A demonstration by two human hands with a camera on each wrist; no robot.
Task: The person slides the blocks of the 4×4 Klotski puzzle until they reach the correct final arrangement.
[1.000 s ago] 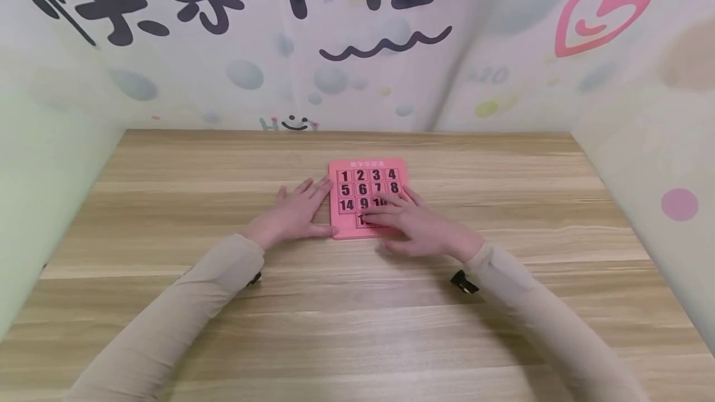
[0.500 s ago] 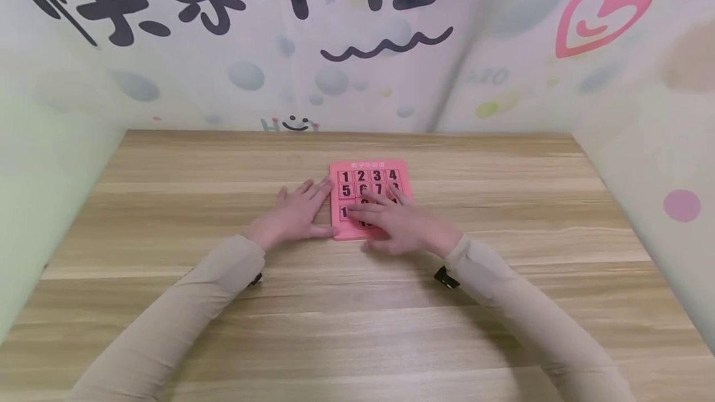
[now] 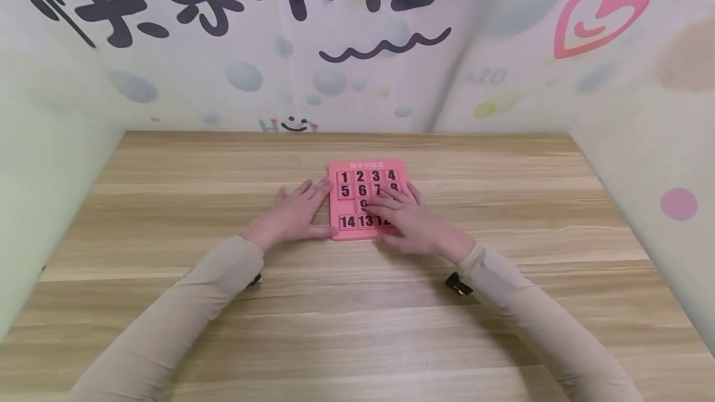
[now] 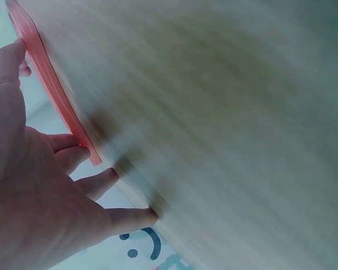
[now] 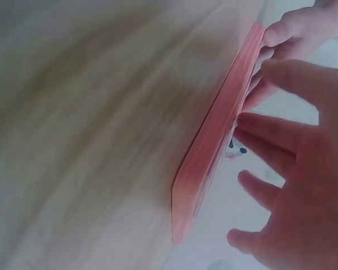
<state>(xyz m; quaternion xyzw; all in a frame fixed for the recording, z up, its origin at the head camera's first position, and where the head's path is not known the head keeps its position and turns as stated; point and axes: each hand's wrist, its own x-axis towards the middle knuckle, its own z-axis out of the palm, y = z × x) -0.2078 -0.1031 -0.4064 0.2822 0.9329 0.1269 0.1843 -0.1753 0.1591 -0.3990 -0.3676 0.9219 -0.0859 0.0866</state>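
Observation:
A pink number sliding puzzle [image 3: 345,206] lies flat on the table, with black-numbered tiles. Its first rows start 1 and 5. In the third row the leftmost slot is bare, beside tile 9 [image 3: 362,206]. Tile 14 [image 3: 347,222] sits at the bottom left, then 13 and 12. My left hand [image 3: 290,213] is spread, its thumb and forefinger against the puzzle's left edge [image 4: 56,93]. My right hand [image 3: 413,222] reaches over the right part with extended fingers, a fingertip at tile 9. It hides the lower right tiles. In the right wrist view its fingertips meet the puzzle's top [image 5: 236,115].
The wood-grain table [image 3: 357,327] stretches to a printed back wall [image 3: 184,92] with large dark characters. Pale side walls rise at left and right. A black strap piece [image 3: 459,284] shows under the right sleeve.
Tile 14 has moved down from the third row into the bottom left corner, leaving a gap above. My right hand went left, then back right. The left hand stayed put.

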